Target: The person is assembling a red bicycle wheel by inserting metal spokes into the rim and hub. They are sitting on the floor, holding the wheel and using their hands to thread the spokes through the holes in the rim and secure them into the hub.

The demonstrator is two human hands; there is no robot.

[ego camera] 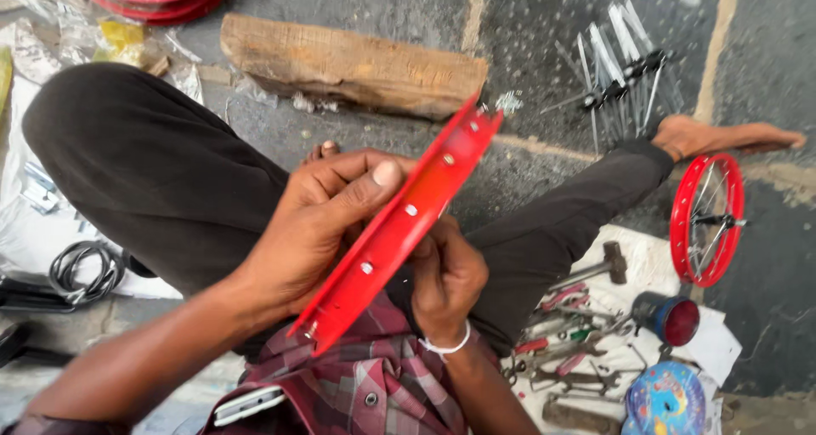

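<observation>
left hand (319, 227) closed around the upper side of a red wheel rim (399, 227), thumb laid flat along the rim's face, fingers wrapped behind. right hand (444, 278) under the rim's lower edge, fingers curled and pressed to it; whether they pinch a spoke nipple there i cannot tell, the rim hides the fingertips. a white band sits on the right wrist.

rim held edge-on, tilted, running from the lap up toward the right, above the person's crossed legs in dark trousers. small metal nipples show along its inner face. a few loose spoke ends stick out at the top tip.

beyond the rim: a rough wooden block (353, 65) on the grey floor. farther right, a bundle of spokes (616, 65) lies on the floor, near a bare foot (722, 136). just below the foot, a small spoked red wheel (707, 219) stands upright. on a white sheet at the right knee: a hammer (605, 265), pliers and spanners (565, 354), a red-capped can (667, 316), a blue patterned lid (665, 401). at left, a coil of black cable (83, 272).
</observation>
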